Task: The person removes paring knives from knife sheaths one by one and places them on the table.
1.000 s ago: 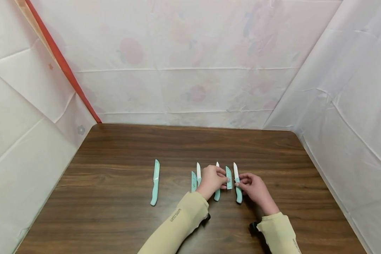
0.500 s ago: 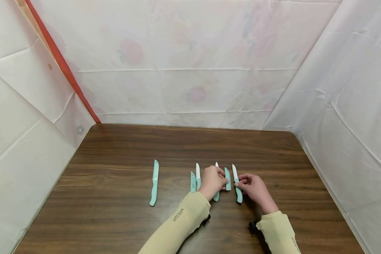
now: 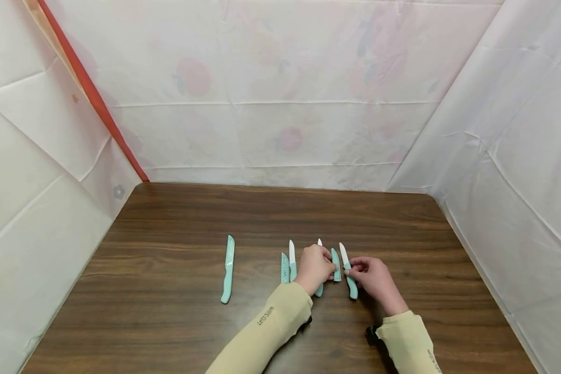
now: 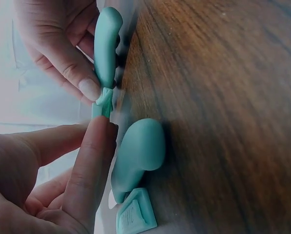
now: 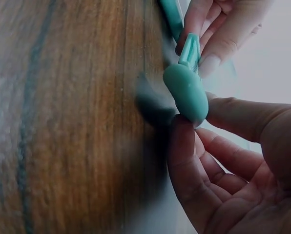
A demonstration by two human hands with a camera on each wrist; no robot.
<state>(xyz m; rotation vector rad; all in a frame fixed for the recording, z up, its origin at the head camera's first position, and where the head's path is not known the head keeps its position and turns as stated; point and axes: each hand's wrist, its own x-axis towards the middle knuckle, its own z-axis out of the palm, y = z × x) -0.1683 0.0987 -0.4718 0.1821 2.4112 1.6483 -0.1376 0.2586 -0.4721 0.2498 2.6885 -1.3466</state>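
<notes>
My left hand (image 3: pixel 314 267) pinches a mint-green blade sheath (image 3: pixel 335 264) between thumb and fingers. Just right of it, my right hand (image 3: pixel 376 280) grips a small paring knife (image 3: pixel 352 287) with a white blade and mint handle, its tip pointing away and slightly left. In the left wrist view the sheath's open end (image 4: pixel 101 111) is right by the knife handle (image 4: pixel 105 48). A second paring knife (image 3: pixel 319 290) lies partly hidden under my left hand. Further left are a third paring knife (image 3: pixel 292 254) and another sheath (image 3: pixel 284 267) beside it.
A longer knife in its sheath (image 3: pixel 227 270) lies apart at the left on the dark wooden table (image 3: pixel 168 249). White patterned sheeting (image 3: pixel 280 104) stands behind the table and along both sides.
The right-hand knife has tilted, its tip moving left toward the sheath. The sheath has shifted slightly down. The other knives stay put.
</notes>
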